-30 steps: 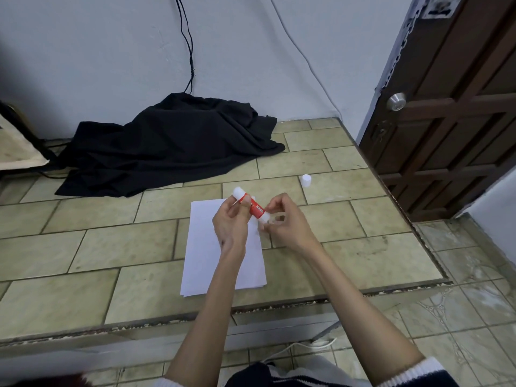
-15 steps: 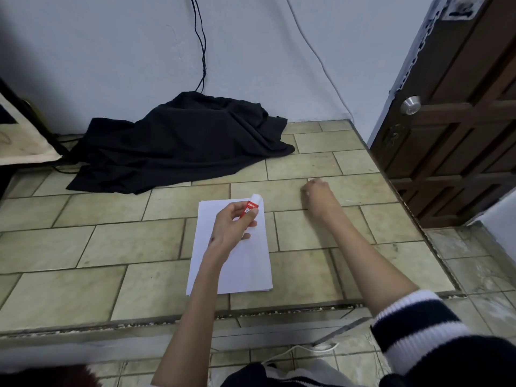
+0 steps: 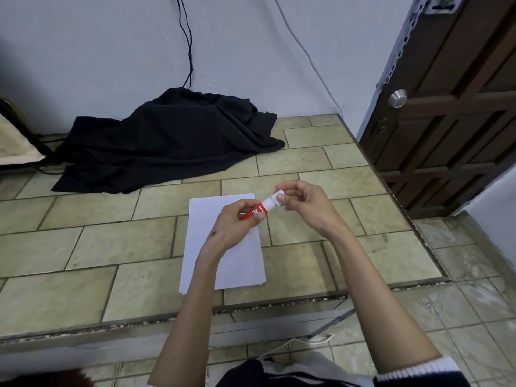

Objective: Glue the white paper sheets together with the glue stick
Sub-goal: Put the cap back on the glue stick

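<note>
A stack of white paper sheets (image 3: 240, 261) lies on the tiled platform, long side running away from me. Above its far right corner my left hand (image 3: 237, 226) grips the red barrel of a glue stick (image 3: 257, 211), which points up and to the right. My right hand (image 3: 303, 206) pinches the white cap (image 3: 278, 197) at the stick's white end. Whether the cap is fully seated I cannot tell.
A black cloth (image 3: 167, 141) is heaped against the wall at the back left, with cables (image 3: 187, 51) hanging above it. A dark wooden door (image 3: 452, 107) stands at the right. The platform's front edge (image 3: 251, 305) drops to a lower tiled floor.
My right hand reached out to the far right tile where the cap stood, then came back with the cap to the glue stick's tip. The left hand kept the stick over the paper.
</note>
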